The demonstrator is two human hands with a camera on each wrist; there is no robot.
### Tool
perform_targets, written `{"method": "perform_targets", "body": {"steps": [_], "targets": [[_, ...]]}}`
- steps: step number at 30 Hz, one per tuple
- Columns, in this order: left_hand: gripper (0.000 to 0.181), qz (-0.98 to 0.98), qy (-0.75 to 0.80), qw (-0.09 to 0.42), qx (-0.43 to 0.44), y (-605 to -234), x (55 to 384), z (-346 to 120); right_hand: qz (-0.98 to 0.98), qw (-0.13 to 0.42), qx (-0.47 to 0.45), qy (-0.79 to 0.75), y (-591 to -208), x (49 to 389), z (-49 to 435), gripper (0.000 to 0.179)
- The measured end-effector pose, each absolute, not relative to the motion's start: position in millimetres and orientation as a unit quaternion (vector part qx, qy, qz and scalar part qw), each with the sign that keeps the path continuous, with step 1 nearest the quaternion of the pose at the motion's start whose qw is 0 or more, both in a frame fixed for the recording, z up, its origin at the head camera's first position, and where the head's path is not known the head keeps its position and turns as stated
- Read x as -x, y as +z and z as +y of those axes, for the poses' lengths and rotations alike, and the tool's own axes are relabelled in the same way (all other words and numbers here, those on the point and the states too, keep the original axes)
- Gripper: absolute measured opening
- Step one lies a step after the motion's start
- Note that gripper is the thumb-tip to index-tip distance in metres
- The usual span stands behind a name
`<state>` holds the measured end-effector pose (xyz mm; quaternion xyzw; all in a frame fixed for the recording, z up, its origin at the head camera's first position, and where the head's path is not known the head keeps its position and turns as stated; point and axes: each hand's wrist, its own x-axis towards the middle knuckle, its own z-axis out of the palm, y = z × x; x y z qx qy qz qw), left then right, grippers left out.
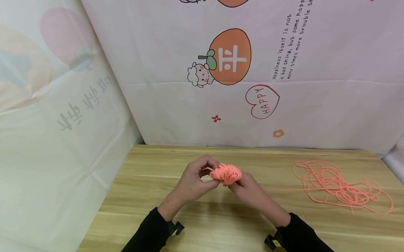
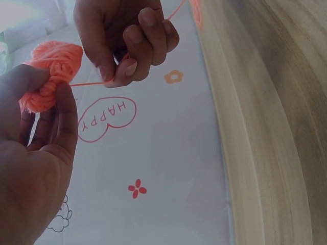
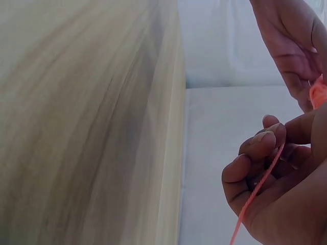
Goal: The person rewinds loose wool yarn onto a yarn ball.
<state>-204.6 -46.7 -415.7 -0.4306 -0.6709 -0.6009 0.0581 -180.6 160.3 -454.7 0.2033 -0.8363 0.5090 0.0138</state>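
Note:
A small bundle of wound coral yarn (image 1: 227,173) is held above the table by my left hand (image 1: 195,180), its thumb and fingers gripping the near side. In the left wrist view the bundle (image 2: 62,61) shows layered loops, and a single strand (image 2: 89,83) runs taut from it to my right hand (image 2: 125,41). Thumb and forefinger of the right hand (image 1: 249,188) pinch that strand close to the bundle. In the right wrist view the yarn strand (image 3: 258,189) crosses the curled fingers and trails down past the palm.
Loose coral yarn (image 1: 344,188) lies in a tangled heap on the right of the wooden table (image 1: 142,230), and one strand leads from it toward the right hand. A printed white cloth (image 1: 173,112) hangs behind the table, with another cloth (image 1: 52,170) along the left.

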Motion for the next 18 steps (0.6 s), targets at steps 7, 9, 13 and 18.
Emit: {"method": "perform_targets", "body": {"steps": [7, 9, 13, 18], "targets": [[0.031, -0.677, -0.603, 0.078, 0.414, -425.4, 211.2, -47.5, -0.847, 0.006, -0.218, 0.485, -462.0, 173.5, 158.0, 0.025], [0.03, -0.676, -0.603, 0.085, 0.415, -419.6, 207.5, -47.4, -0.855, 0.009, -0.221, 0.469, -462.5, 170.3, 157.2, 0.026], [0.026, -0.676, -0.599, 0.096, 0.418, -408.5, 200.4, -47.3, -0.86, 0.021, -0.23, 0.455, -461.9, 165.3, 155.2, 0.024], [0.026, -0.693, -0.588, 0.107, 0.402, -404.2, 198.0, -47.3, -0.856, 0.036, -0.247, 0.452, -458.1, 158.1, 153.4, 0.022]]}}
